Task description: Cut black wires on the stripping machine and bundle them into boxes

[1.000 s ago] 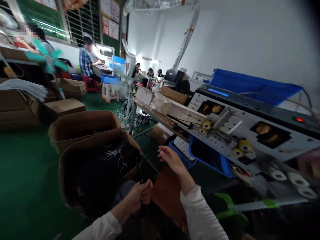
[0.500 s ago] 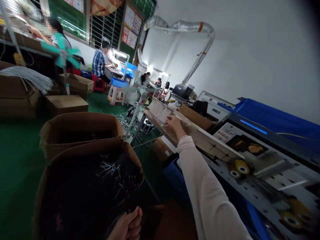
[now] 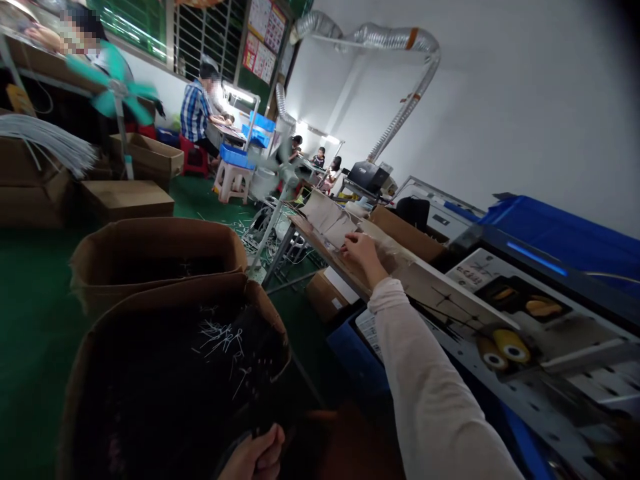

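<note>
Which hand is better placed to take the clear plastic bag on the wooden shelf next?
Right, probably: the right hand is stretched out over the shelf, right at the clear plastic bag. The left hand sits low beside the cardboard box, well away from it.

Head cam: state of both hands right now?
Left hand: curled at the bottom edge of view; cannot tell if it holds anything.
Right hand: on a clear plastic bag; cannot tell if gripping.
</note>
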{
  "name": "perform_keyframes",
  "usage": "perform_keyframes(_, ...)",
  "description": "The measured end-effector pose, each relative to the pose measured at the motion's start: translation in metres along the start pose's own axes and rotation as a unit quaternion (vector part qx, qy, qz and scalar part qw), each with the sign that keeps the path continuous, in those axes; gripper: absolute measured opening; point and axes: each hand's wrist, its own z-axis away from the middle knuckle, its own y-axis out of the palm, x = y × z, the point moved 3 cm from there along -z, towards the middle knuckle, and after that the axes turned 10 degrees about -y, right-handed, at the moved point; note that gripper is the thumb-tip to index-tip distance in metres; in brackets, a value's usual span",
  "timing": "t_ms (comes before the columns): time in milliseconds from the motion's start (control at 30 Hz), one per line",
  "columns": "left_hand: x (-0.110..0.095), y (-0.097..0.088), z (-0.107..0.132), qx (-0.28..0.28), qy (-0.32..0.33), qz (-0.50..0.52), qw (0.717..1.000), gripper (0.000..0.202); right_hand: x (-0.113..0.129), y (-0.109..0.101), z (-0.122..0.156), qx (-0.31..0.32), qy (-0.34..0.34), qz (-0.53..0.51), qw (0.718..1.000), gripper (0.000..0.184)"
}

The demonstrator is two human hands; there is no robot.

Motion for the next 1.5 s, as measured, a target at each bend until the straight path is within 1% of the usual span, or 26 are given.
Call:
perform_keyframes(100,-0.008,-0.004,-0.006,-0.012,0.012,0.006,1.0,0.038,0.002,-0.006,-0.001,0.012,-0.026,0.014,0.999,0.031)
perform_keyframes(167,-0.02,-0.002,-0.01,-0.025,0.037,0.003,0.999,0.033,0.008,-0.01,-0.002,0.029,-0.07,0.057,0.995,0.028)
perform_keyframes(233,-0.033,0.003,-0.014,-0.027,0.058,0.0,0.998,0.029,0.014,-0.011,-0.005,0.046,-0.104,0.1,0.988,0.026)
perform_keyframes(267,-0.038,0.007,-0.015,-0.024,0.061,-0.001,0.998,0.027,0.016,-0.01,-0.006,0.055,-0.109,0.109,0.987,0.026)
perform_keyframes(333,-0.043,0.014,-0.018,-0.018,0.058,-0.003,0.998,0.026,0.016,-0.006,-0.008,0.072,-0.094,0.1,0.988,0.028)
perform_keyframes(400,-0.041,0.017,-0.019,-0.018,0.046,-0.006,0.999,0.027,0.013,-0.001,-0.009,0.085,-0.075,0.093,0.989,0.029)
perform_keyframes(500,-0.032,0.014,-0.019,-0.031,0.029,-0.002,0.999,0.029,0.006,0.002,-0.009,0.09,-0.062,0.107,0.988,0.027)
perform_keyframes(567,-0.028,0.01,-0.017,-0.039,0.028,0.005,0.999,0.03,0.002,-0.001,-0.008,0.082,-0.06,0.126,0.987,0.026)
perform_keyframes(667,-0.027,0.003,-0.015,-0.039,0.034,0.01,0.999,0.029,0.001,-0.009,-0.008,0.057,-0.06,0.164,0.983,0.025)
perform_keyframes(733,-0.029,0.0,-0.014,-0.042,0.037,0.005,0.998,0.028,0.005,-0.013,-0.007,0.042,-0.069,0.216,0.973,0.023)
perform_keyframes(833,-0.031,-0.003,-0.015,-0.045,0.038,-0.001,0.998,0.029,0.01,-0.016,-0.006,0.029,-0.08,0.304,0.949,0.024)
perform_keyframes(933,-0.032,-0.005,-0.016,-0.044,0.036,0.003,0.998,0.03,0.011,-0.017,-0.004,0.017,-0.073,0.333,0.94,0.026)
perform_keyframes(1033,-0.031,-0.005,-0.016,-0.043,0.04,0.008,0.998,0.032,0.01,-0.017,-0.001,0.003,-0.062,0.337,0.94,0.029)
perform_keyframes(1133,-0.027,-0.003,-0.015,-0.03,0.041,0.005,0.999,0.034,0.01,-0.017,-0.001,-0.004,-0.047,0.337,0.94,0.029)
perform_keyframes(1267,-0.022,0.003,-0.009,0.017,0.027,-0.009,0.999,0.031,0.015,-0.019,0.001,-0.001,-0.038,0.338,0.94,0.026)
perform_keyframes(1333,-0.02,0.009,-0.004,0.044,0.018,-0.022,0.999,0.03,0.019,-0.026,0.007,-0.008,-0.056,0.322,0.945,0.026)
perform_keyframes(1400,-0.019,0.016,0.0,0.062,0.015,-0.031,0.998,0.029,0.025,-0.035,0.023,-0.016,-0.104,0.249,0.963,0.024)
perform_keyframes(1433,-0.019,0.02,0.002,0.068,0.016,-0.035,0.997,0.029,0.027,-0.04,0.037,-0.016,-0.129,0.201,0.971,0.023)
perform_keyframes(1500,-0.016,0.03,0.004,0.076,0.014,-0.039,0.996,0.029,0.028,-0.047,0.075,-0.002,-0.162,0.118,0.98,0.023)
